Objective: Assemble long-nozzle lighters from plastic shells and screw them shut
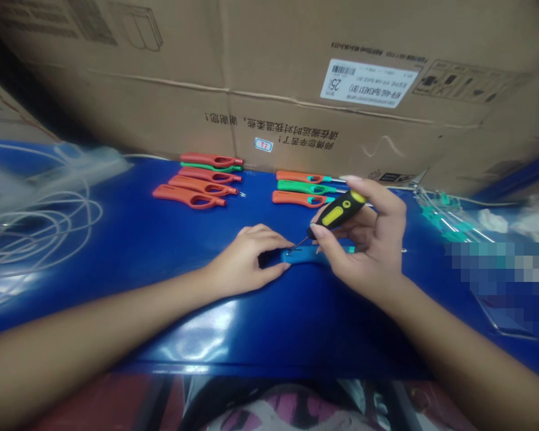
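A blue plastic handle piece (302, 256) lies flat on the blue table (161, 239) in front of me. My left hand (247, 258) is closed on its left end, pinching it against the table. My right hand (363, 239) grips a small black-and-yellow screwdriver (339, 211), tilted down to the left. Its metal tip touches the blue handle near my left fingertips.
Several orange, red and green handle halves (200, 179) lie in a stack at the back left. Three more handles (303, 188), with metal rods, lie at the back centre. A large cardboard box (296, 78) walls off the rear. Coiled white wire (31, 227) lies left; teal parts (444, 215) right.
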A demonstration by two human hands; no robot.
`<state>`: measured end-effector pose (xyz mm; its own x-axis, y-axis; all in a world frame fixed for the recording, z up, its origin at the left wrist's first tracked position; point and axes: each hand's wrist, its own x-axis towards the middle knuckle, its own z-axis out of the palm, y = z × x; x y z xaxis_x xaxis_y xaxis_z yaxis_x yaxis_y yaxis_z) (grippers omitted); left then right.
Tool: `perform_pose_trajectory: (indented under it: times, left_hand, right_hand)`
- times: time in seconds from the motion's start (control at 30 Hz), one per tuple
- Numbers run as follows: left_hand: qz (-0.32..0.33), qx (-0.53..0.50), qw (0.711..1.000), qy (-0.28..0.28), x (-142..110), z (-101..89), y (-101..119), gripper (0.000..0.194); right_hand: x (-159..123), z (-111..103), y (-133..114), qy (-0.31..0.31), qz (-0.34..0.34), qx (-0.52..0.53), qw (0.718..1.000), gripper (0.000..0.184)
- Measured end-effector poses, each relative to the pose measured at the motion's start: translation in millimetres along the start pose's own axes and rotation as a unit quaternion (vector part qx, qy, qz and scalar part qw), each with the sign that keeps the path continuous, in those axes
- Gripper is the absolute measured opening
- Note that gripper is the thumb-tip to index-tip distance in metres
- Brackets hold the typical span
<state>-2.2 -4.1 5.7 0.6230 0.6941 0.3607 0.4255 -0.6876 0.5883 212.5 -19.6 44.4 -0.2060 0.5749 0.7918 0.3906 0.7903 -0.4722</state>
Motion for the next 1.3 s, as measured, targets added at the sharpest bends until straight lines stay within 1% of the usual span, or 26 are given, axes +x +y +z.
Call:
perform_pose_trajectory:
  times: [0.13,0.33,0.47,0.7,0.87,1.13,1.3]
  left_hand:
    - [0.006,-0.001,1.000,0.002,0.7,0.0,0.4,0.029]
    - [0.006,-0.003,1.000,0.001,1.1,-1.1,1.2,0.029]
    - [0.008,-0.004,1.000,0.000,2.1,-0.8,1.1,0.029]
    - [0.011,-0.010,1.000,0.002,2.5,-0.8,1.3,0.028]
    - [0.010,-0.002,1.000,0.003,2.6,-0.1,0.6,0.028]
    - [0.013,0.001,1.000,0.001,1.8,-0.7,0.0,0.028]
    - [0.007,-0.001,1.000,0.002,2.3,-0.7,0.0,0.029]
  right_hand:
    - [-0.7,0.0,0.6,-0.011,-0.010,-0.010,1.000,0.075]
    - [-2.2,0.9,3.3,-0.020,-0.039,0.003,0.999,0.077]
    - [-2.3,0.5,2.6,-0.027,-0.034,0.002,0.999,0.077]
    - [-2.5,0.7,1.4,-0.032,-0.045,0.021,0.998,0.079]
    - [-3.7,0.6,1.6,-0.032,-0.056,0.010,0.998,0.078]
    - [-4.2,0.6,1.6,-0.032,-0.059,0.023,0.997,0.081]
    - [-5.2,0.1,4.8,-0.050,-0.053,0.006,0.997,0.078]
